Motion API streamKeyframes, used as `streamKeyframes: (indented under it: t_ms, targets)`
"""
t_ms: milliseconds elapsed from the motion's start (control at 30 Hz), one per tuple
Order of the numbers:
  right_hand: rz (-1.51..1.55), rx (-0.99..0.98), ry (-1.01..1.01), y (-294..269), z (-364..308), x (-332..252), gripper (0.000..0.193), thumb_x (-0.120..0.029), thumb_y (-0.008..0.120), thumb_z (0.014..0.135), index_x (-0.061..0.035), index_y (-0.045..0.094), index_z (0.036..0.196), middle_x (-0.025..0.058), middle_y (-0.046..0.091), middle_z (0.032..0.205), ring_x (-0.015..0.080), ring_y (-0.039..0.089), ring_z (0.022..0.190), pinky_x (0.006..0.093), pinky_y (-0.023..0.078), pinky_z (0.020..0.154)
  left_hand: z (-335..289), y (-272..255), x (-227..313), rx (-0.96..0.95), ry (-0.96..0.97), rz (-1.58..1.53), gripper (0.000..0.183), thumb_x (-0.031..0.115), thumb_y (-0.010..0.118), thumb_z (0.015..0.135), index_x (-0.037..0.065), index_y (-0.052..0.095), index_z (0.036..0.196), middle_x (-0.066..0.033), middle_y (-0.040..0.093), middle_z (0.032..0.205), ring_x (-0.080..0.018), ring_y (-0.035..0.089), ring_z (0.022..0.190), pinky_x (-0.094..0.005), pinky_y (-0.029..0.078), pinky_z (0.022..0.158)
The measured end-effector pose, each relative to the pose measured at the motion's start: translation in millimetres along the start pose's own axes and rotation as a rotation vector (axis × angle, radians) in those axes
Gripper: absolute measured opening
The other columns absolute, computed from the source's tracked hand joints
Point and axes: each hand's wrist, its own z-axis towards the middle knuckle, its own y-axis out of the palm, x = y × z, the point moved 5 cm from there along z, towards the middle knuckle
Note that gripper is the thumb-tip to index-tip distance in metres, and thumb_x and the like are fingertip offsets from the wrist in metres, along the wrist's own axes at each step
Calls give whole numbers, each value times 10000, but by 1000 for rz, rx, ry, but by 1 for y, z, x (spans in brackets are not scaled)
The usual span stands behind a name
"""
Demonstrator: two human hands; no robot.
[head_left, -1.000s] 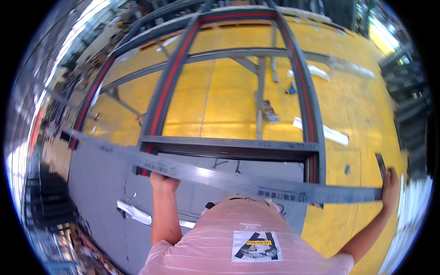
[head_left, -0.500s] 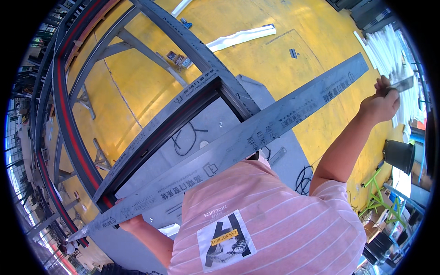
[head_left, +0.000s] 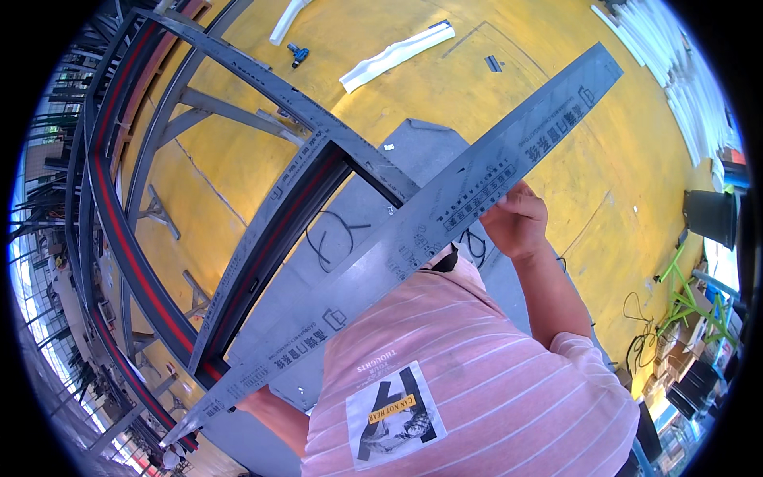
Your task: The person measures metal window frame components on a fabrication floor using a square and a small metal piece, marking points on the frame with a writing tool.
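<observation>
I hold a long grey metal strip (head_left: 413, 230) slantwise across my chest, above the grey frame (head_left: 262, 238) on the yellow floor (head_left: 445, 95). My right hand (head_left: 517, 219) is closed on its upper edge past mid-length. My left hand (head_left: 246, 401) sits under the lower end, grip hidden by the strip.

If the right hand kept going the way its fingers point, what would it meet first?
The right hand already grips the long grey metal strip, fingers curled over its edge. Past the strip, the line probably leads toward the grey frame on the yellow floor, though depth is unclear.
</observation>
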Motion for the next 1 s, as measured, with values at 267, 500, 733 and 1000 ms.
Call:
streamKeyframes:
  t_ms: [267, 500, 733, 1000]
  targets:
    - [-69, -73, -39, 6, -10, 18, 557, -113, 769, 816, -42, 509, 1303, 68, 642, 1166, 142, 574, 877, 296, 387, 720, 30, -22, 14, -71, -119, -74, 368, 272, 476, 997, -15, 638, 1160, -149, 634, 1257, -361, 580, 1151, -558, 427, 1018]
    - [-225, -113, -99, 17, -1, 17, 465, -111, 755, 841, -23, 545, 1247, 55, 667, 1065, 121, 564, 845, 270, 387, 679, 70, -47, 29, -120, -488, -273, 387, 281, 480, 993, -23, 633, 1175, -154, 637, 1257, -367, 590, 1148, -564, 435, 1013]
    - [-200, -170, -64, 14, 14, 18, 353, -126, 741, 859, -21, 600, 1165, 26, 636, 918, 115, 513, 726, 265, 395, 639, 21, -7, 10, -127, -127, -41, 409, 297, 468, 998, -24, 616, 1204, -154, 630, 1275, -368, 582, 1179, -569, 426, 1032]
    - [-302, -72, -47, 17, 24, 20, 315, -191, 730, 880, -26, 605, 1117, 23, 610, 843, 110, 469, 684, 252, 373, 622, 36, -3, 16, -135, -194, -118, 398, 275, 455, 1013, -26, 604, 1227, -146, 605, 1316, -357, 557, 1213, -554, 415, 1050]
